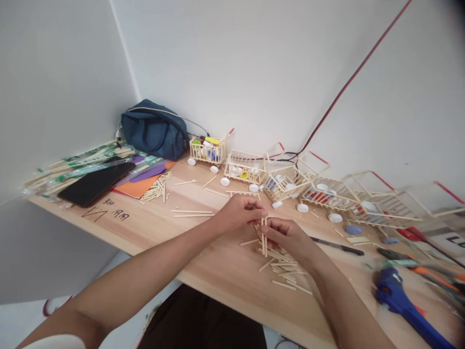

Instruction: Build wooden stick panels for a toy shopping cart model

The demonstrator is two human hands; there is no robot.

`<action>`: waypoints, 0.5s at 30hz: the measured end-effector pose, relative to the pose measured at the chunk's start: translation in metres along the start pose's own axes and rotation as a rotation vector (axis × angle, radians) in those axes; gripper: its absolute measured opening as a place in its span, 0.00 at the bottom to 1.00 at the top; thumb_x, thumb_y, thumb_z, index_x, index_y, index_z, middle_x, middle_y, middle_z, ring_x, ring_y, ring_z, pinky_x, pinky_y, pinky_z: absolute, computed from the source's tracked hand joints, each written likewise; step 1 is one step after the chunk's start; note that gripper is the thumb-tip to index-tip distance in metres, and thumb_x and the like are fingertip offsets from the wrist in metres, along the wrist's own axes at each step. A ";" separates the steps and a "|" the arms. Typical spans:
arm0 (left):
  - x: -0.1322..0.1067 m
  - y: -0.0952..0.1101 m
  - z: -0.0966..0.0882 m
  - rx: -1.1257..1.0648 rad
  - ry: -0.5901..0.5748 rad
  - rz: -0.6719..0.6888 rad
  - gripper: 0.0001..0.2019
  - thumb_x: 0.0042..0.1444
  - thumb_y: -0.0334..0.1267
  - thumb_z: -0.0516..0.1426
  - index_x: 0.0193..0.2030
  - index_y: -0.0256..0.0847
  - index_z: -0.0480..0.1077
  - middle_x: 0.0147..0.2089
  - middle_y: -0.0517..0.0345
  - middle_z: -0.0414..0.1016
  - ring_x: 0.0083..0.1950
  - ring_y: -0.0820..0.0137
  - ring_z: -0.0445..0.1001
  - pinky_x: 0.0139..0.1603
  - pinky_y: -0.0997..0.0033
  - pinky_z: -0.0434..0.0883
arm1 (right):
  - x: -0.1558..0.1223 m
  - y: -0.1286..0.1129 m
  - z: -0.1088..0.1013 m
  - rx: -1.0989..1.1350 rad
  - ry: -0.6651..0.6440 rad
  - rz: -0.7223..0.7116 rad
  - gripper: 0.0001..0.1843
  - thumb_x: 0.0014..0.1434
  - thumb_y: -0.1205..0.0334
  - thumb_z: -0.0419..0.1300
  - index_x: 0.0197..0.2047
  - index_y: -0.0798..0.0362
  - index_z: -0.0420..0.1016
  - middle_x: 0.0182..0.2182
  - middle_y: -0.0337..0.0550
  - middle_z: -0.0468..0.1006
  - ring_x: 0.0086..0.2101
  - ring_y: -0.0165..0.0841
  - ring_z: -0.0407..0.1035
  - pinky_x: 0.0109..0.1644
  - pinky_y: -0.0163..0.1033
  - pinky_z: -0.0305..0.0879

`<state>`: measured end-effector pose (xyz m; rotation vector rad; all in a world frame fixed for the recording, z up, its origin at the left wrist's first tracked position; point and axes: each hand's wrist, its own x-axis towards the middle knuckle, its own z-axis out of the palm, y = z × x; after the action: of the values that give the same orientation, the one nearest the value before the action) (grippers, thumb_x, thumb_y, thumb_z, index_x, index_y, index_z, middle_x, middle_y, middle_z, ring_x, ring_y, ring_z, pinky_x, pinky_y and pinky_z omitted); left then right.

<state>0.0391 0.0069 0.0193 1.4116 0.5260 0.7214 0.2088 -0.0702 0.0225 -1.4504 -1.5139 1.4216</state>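
Near the middle of the table, two pale wooden sticks [264, 245] stand side by side, roughly upright, between my hands. My left hand [240, 211] is closed in a pinch at their upper ends. The fingers of my right hand [285, 232] are closed on the same sticks a little lower, with the thumb in front. Whether the sticks are joined, I cannot tell. Below my right hand lies a loose pile of short cut sticks [290, 271]. Behind my hands is a small flat stick frame [242, 195].
Small stick carts with bottle-cap wheels, such as one cart [245, 166], line the wall. A blue glue gun [403, 300], pliers [395, 254] and a black pen-like tool [337, 245] lie right. At left are a phone [96, 182], blue pouch [154, 128], coloured paper [132, 188] and more sticks [158, 188].
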 end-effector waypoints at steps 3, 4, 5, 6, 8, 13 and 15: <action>-0.001 0.001 -0.001 0.055 0.006 0.010 0.14 0.50 0.45 0.62 0.30 0.34 0.71 0.24 0.61 0.69 0.25 0.78 0.65 0.28 0.77 0.61 | -0.001 -0.002 0.000 0.076 -0.034 -0.005 0.24 0.54 0.39 0.62 0.33 0.55 0.70 0.22 0.34 0.66 0.22 0.24 0.56 0.25 0.32 0.50; -0.001 0.002 -0.002 0.060 0.019 0.011 0.14 0.50 0.45 0.62 0.30 0.34 0.70 0.24 0.61 0.69 0.26 0.78 0.65 0.28 0.77 0.62 | -0.002 -0.003 0.000 0.098 -0.034 -0.014 0.24 0.53 0.40 0.63 0.34 0.55 0.70 0.23 0.34 0.66 0.22 0.24 0.57 0.26 0.32 0.51; -0.001 0.002 -0.002 0.064 0.031 0.013 0.14 0.50 0.45 0.62 0.30 0.34 0.70 0.24 0.60 0.69 0.26 0.78 0.65 0.28 0.77 0.62 | -0.002 -0.005 0.000 0.114 -0.028 -0.020 0.24 0.53 0.40 0.63 0.34 0.55 0.70 0.23 0.34 0.66 0.22 0.24 0.57 0.26 0.32 0.51; -0.001 0.002 -0.002 0.068 0.038 0.016 0.14 0.50 0.45 0.62 0.31 0.34 0.70 0.24 0.61 0.69 0.25 0.78 0.65 0.28 0.77 0.62 | -0.002 -0.006 0.000 0.122 -0.018 -0.023 0.23 0.53 0.41 0.64 0.35 0.55 0.70 0.24 0.34 0.67 0.23 0.24 0.57 0.27 0.32 0.51; 0.000 0.002 -0.002 0.077 0.035 0.024 0.14 0.51 0.45 0.61 0.30 0.34 0.70 0.24 0.61 0.69 0.25 0.78 0.65 0.28 0.78 0.61 | -0.003 -0.009 -0.001 0.118 0.000 -0.019 0.24 0.53 0.41 0.64 0.35 0.55 0.70 0.24 0.34 0.67 0.22 0.24 0.57 0.27 0.32 0.51; 0.000 0.007 -0.005 0.133 0.045 0.058 0.17 0.57 0.49 0.56 0.35 0.34 0.72 0.28 0.55 0.74 0.27 0.76 0.69 0.30 0.76 0.66 | -0.007 -0.008 -0.024 -0.190 0.132 -0.109 0.18 0.57 0.45 0.59 0.32 0.53 0.70 0.22 0.34 0.64 0.23 0.27 0.56 0.28 0.34 0.52; 0.001 0.012 -0.010 0.160 0.118 0.105 0.17 0.57 0.48 0.56 0.40 0.34 0.72 0.28 0.56 0.74 0.27 0.76 0.69 0.29 0.76 0.66 | -0.010 -0.002 -0.042 -0.499 0.354 -0.186 0.14 0.59 0.51 0.56 0.29 0.53 0.69 0.23 0.36 0.66 0.26 0.29 0.58 0.31 0.35 0.52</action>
<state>0.0311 0.0146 0.0299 1.5609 0.6161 0.8666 0.2492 -0.0676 0.0373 -1.6814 -1.7814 0.6538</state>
